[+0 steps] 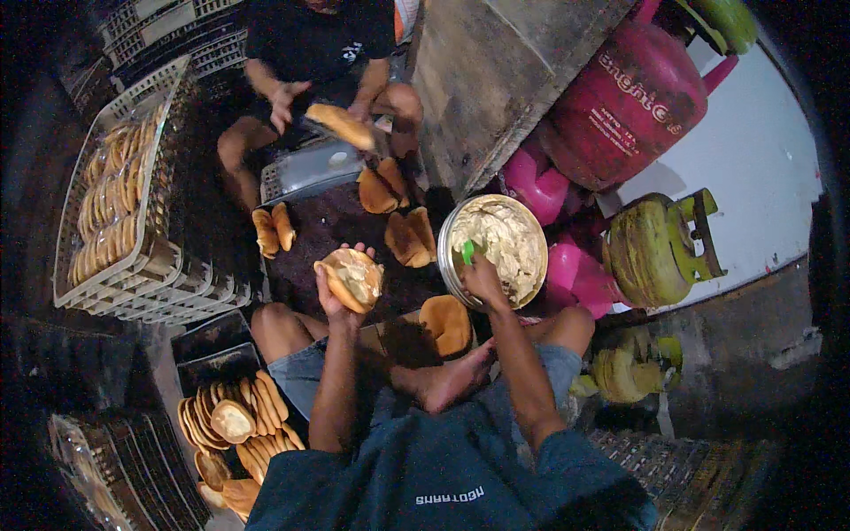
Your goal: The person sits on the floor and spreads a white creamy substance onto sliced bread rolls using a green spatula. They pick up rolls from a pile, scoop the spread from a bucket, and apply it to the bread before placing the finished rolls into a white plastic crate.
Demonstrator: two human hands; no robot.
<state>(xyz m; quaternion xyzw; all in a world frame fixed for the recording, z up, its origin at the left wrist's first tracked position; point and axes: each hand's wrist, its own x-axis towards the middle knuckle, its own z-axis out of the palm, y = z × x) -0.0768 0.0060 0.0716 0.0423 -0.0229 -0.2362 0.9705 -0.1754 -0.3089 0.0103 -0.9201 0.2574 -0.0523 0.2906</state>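
In my left hand [333,297] is an opened round bun [356,280] with pale cream spread on its face. My right hand [483,281] grips a green-handled tool [467,250], its far end hidden at a round metal tub [500,239] of pale cream. Split buns [409,237] lie on a tray covered in dark crumbly material [310,221]; another bun [443,323] rests by my legs. Across from me a person in a dark shirt [314,40] has a long bun [338,124] by their hands.
A plastic crate [66,265] of bagged buns stands at left, with stacked buns [257,407] below it. Pink gas cylinders [624,115] and green ones [651,248] stand at right beside a worn metal surface [469,88]. Stacked racks [88,460] fill the lower left.
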